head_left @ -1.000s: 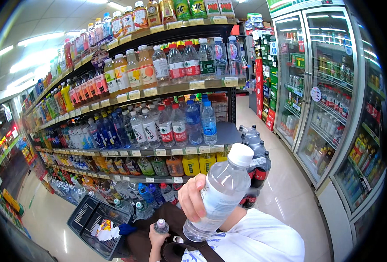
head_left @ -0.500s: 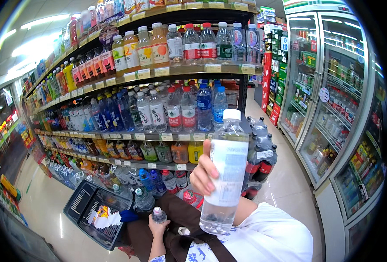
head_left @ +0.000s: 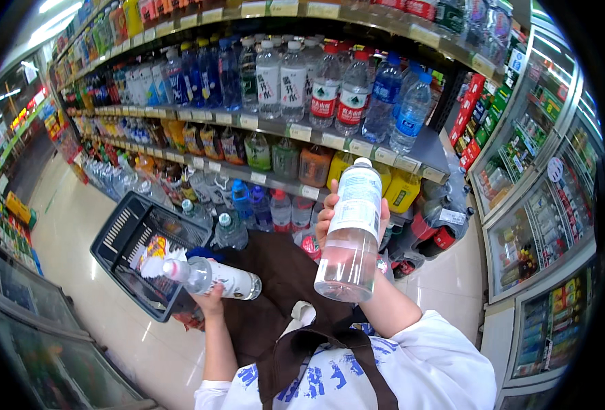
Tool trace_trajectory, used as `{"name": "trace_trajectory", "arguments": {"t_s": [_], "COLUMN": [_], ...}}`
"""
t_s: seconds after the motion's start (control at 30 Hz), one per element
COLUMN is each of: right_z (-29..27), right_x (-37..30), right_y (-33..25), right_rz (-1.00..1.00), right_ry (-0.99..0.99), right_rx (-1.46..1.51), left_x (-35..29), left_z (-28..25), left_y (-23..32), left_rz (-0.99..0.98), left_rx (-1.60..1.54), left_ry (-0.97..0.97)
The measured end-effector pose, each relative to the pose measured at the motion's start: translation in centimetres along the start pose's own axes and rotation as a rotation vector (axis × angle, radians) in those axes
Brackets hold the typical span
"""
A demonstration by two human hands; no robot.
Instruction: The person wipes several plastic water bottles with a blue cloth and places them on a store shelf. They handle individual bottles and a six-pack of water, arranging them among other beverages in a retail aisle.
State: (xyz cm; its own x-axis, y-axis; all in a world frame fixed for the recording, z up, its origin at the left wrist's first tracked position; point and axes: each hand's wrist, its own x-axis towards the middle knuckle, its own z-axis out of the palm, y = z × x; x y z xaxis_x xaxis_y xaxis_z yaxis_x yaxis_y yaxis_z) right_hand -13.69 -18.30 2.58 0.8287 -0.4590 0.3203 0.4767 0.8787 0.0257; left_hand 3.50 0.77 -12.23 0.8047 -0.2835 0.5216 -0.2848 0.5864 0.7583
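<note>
My right hand (head_left: 327, 215) is wrapped round a clear water bottle (head_left: 357, 205) with a white label and white cap. That bottle is tilted, its base toward me and its cap toward the shelf. Lower and to the left, my left hand (head_left: 210, 298) grips a second clear bottle (head_left: 229, 279) with a white printed label. It lies almost level, its whitish cap pointing left over the edge of a dark plastic basket (head_left: 115, 283). Inside the basket is a white, orange and yellow package (head_left: 151, 254).
A long drinks shelf (head_left: 302, 130) stands ahead with rows of bottles. Large clear bottles (head_left: 231, 232) are on the floor beside the basket. Shrink-wrapped dark bottles (head_left: 442, 219) stand at the shelf's right end. Glass-door fridges (head_left: 531, 198) line the right side.
The left-hand bottle has come up and tipped sideways toward the basket. My right hand has tilted its bottle, turning the base toward me. The view has dipped lower.
</note>
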Motion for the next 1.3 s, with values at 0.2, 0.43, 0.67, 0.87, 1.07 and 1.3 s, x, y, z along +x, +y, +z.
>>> {"name": "trace_trajectory", "arguments": {"t_s": [0.2, 0.43, 0.67, 0.87, 1.07, 1.3], "right_z": [-2.2, -13.6, -21.3, -21.6, -21.3, -15.7], "right_x": [0.5, 1.6, -1.3, -1.4, 0.1, 0.6], "right_y": [0.9, 0.7, 7.8, 7.6, 6.6, 5.4], "right_rz": [-0.188, -0.331, 0.255, 0.6, 0.764, 0.549], "right_ry": [0.269, 0.281, 0.217, -0.382, -0.519, 0.018], "right_rx": [-0.58, -1.204, -1.531, -1.839, -1.952, -1.636], "left_x": [1.6, 8.4, 11.5, 13.5, 14.5, 14.1], "left_z": [0.0, 5.7, 7.7, 6.7, 6.7, 8.6], "left_y": [4.9, 9.7, 8.8, 7.5, 5.7, 6.7], "left_rz": [-0.138, -0.405, -0.507, -0.686, -0.678, -0.611], "left_rx": [-0.338, -0.909, -0.592, -0.708, -0.726, -0.468], "left_ry": [-0.072, -0.238, -0.13, -0.037, 0.014, -0.153]}}
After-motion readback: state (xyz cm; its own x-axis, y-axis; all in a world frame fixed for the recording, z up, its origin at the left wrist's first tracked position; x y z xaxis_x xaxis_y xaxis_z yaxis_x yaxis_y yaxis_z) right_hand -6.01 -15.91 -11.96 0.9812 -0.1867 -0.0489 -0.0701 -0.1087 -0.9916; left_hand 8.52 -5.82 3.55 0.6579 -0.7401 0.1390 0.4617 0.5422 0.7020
